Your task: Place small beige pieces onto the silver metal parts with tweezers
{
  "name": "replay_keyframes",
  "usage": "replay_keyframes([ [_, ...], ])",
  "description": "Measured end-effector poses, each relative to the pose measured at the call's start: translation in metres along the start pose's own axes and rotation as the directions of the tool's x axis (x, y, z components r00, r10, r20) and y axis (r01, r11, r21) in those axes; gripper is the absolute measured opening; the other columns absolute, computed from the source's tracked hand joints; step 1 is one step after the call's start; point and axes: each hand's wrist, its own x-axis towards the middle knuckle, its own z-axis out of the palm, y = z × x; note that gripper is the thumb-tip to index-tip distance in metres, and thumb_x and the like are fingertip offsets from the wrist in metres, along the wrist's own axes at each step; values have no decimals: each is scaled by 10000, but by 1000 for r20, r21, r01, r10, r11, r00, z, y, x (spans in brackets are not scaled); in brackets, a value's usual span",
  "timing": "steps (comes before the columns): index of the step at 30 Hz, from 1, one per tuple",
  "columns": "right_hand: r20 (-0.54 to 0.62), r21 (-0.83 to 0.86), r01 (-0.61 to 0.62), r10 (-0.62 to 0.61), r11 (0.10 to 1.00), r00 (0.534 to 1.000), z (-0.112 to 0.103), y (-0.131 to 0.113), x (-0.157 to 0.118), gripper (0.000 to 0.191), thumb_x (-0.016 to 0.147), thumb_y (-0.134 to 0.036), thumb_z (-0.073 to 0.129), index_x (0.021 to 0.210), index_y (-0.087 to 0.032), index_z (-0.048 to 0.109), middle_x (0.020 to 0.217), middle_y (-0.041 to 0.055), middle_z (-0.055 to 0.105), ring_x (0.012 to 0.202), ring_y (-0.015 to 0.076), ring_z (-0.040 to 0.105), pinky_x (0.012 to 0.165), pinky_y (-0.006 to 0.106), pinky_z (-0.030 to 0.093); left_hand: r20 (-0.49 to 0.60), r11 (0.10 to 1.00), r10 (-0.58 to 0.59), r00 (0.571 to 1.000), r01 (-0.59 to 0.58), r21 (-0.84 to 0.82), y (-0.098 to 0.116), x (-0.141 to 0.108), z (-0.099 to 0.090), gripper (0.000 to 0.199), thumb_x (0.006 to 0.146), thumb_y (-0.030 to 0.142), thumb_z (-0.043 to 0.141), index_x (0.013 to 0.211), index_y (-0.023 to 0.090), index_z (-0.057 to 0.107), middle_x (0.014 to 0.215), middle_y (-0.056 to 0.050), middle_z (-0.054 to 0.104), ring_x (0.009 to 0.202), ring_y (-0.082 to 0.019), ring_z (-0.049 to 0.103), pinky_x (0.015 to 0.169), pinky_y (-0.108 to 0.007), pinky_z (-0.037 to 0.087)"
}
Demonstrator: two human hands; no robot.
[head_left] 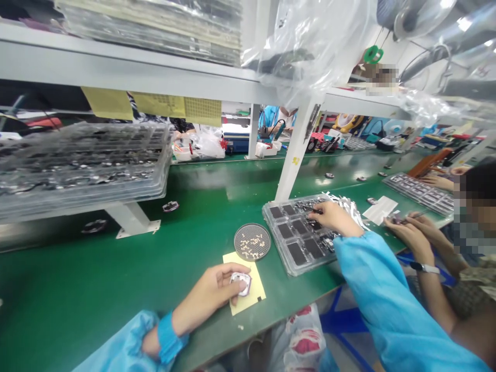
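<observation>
Pinching a part [246,291], the left grip [244,279] had paper [254,297] beneath. The right grip [314,211] clamped a tool [307,207] above a tray [283,257].

head: my only view | worn on head, forward-down | worktop [116,279] close below | far right apparently blurred

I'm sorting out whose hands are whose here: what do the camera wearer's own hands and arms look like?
The left hand and right hand are ungloved. The left sleeve and right sleeve are loose, wrinkled and bright blue; on the left, a matching wristband sits beyond a bare gap.
</observation>
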Motion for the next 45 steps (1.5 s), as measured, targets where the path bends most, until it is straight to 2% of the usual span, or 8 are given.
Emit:
replay_keyframes([
  [10,-29,122,80,-77,989,997,14,16,-2,282,831,-388,767,1029,-190,796,1001,111,786,912,275,728,813,337,513,-38,998,23,999,-21,59,1,-1,7,558,756,618,825,912,98,696,678,-52,650,518,-95,515,476,-183,396],
  [16,-177,262,148,-103,954,979,6,7,-16,344,981,-419,556,1029,-160,777,1057,99,775,943,244,711,858,340,531,-15,998,0,1000,1,66,-1,0,8,552,730,611,838,856,97,683,662,-60,649,541,-111,538,461,-175,413],
  [19,-222,441,215,-127,871,967,2,-20,-39,381,982,-475,554,970,-154,759,953,73,772,856,222,705,780,325,549,41,999,-27,999,25,41,-2,-1,10,565,728,612,841,872,89,681,672,-73,659,544,-110,548,457,-164,413],
  [22,-167,656,326,-290,681,942,3,-64,-78,322,962,-467,622,922,-182,766,825,31,758,757,194,697,717,312,557,90,996,-93,992,93,1,0,-6,15,619,784,678,760,937,82,695,746,-110,687,559,-114,578,458,-152,410],
  [29,-132,755,510,-668,411,733,32,-138,-147,247,945,-248,660,1172,-272,754,1052,39,762,942,178,712,860,310,564,89,986,-130,988,138,-96,-2,-8,16,598,842,717,678,948,135,594,724,-77,667,498,-99,546,395,-129,344],
  [35,40,946,62,-304,317,952,72,-148,-153,315,898,-373,703,1158,-196,702,1036,68,742,964,209,712,855,316,580,-46,998,43,998,-45,-35,-5,-4,14,580,799,684,758,852,135,577,619,-13,591,470,-87,500,417,-154,373],
  [40,-12,915,72,-150,397,989,89,-156,-157,282,860,-452,729,845,-172,702,741,20,667,569,122,531,543,248,447,-88,997,68,994,-65,41,-11,-4,15,565,813,670,756,867,124,626,671,-43,638,535,-134,585,462,-195,456],
  [45,3,927,37,-108,374,994,96,-158,-160,382,849,-513,734,999,-163,704,823,32,679,508,87,420,473,237,358,-79,999,30,996,-33,-34,-9,-3,16,573,777,668,789,848,116,653,643,-59,651,497,-139,573,436,-203,415],
])
